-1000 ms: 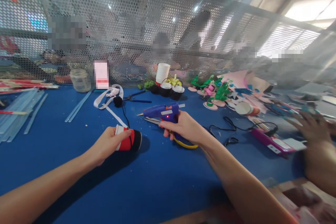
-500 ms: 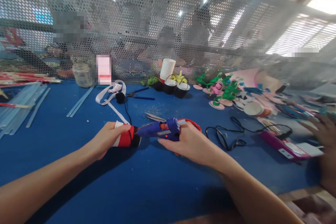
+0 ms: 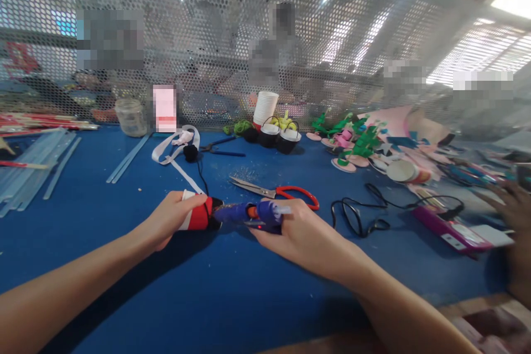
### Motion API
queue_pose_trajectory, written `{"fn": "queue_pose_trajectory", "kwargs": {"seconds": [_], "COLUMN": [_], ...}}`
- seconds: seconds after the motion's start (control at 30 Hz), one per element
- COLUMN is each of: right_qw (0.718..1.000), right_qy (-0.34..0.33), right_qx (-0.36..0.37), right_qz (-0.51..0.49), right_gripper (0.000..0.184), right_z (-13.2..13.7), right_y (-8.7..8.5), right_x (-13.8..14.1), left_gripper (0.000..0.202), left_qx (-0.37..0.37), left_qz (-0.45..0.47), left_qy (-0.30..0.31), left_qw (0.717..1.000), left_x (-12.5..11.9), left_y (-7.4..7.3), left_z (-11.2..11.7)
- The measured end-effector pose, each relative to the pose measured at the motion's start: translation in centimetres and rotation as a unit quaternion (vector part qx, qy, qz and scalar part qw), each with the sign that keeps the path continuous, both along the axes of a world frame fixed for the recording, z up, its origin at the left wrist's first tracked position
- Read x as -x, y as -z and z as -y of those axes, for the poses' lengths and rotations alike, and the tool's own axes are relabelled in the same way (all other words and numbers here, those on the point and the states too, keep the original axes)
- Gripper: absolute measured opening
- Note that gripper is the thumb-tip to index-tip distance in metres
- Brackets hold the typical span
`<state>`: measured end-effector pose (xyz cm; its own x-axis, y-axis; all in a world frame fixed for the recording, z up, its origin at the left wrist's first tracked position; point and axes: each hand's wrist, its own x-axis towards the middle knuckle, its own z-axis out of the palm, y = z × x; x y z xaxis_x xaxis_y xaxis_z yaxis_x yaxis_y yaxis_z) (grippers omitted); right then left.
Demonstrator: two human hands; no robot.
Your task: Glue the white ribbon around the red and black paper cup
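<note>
- Two bare hands work above a blue table (image 3: 249, 298), well in from its far edge, one steadying a cup and the other wielding a glue gun.
- The left hand (image 3: 172, 213) grips the red, white and black cup (image 3: 194, 219), thumb pressed along its upper side, the fingers beneath largely hidden; the cup lies tilted sideways, its black end toward the right hand.
- The right hand (image 3: 305, 232) is wrapped around the blue glue gun (image 3: 240, 214), a red light glowing on its body. Its nozzle reaches the cup's black section; whether they touch cannot be told.
- Red-handled scissors (image 3: 296, 191) lie just beyond the gun, blades pointing left.
- A white ribbon (image 3: 160, 156) and a black pom-pom (image 3: 191, 153) sit beyond the cup, pliers (image 3: 226, 153) beside them.
- Along the table's far edge stand a clear jar (image 3: 131, 119), two small black-and-white buckets (image 3: 269, 137) and a stack of paper cups (image 3: 265, 108), before a perforated screen (image 3: 207, 38).
- Toward the right, a black cable (image 3: 352, 218) trails near a purple power strip (image 3: 440, 230); another person's blurred hand (image 3: 512, 204) appears beyond.
</note>
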<state>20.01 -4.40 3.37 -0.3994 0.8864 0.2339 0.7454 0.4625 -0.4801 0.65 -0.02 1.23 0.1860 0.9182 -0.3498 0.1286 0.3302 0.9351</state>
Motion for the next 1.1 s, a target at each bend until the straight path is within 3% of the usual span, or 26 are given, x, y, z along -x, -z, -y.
{"fn": "queue_pose_trajectory", "kwargs": {"seconds": [0.2,0.4,0.6,0.8,1.1], "right_qw": [1.0,1.0,0.999,1.0,0.999], "right_qy": [0.009,-0.009,0.02,-0.009,0.03], "right_qx": [-0.026,-0.002,-0.021,-0.017,-0.016], "right_qz": [0.01,0.008,0.016,0.004,0.027], "right_gripper": [0.01,0.009,0.009,0.01,0.011], "right_z": [0.05,0.13,-0.04,0.07,-0.21], "right_y": [-0.28,-0.32,-0.25,-0.56,-0.87], "right_x": [0.05,0.03,0.01,0.05,-0.04], "left_gripper": [0.022,0.022,0.021,0.022,0.023], "left_qx": [0.002,-0.003,-0.007,-0.013,-0.044], "left_qz": [-0.012,-0.003,-0.012,-0.009,-0.034], "left_qy": [-0.005,-0.007,-0.001,0.008,0.022], "left_qw": [1.0,1.0,1.0,1.0,0.998], "left_x": [0.03,-0.01,-0.22,-0.23,0.05], "left_y": [0.11,0.12,0.0,0.02,0.61], "left_z": [-0.07,-0.02,0.12,0.28,0.16]}}
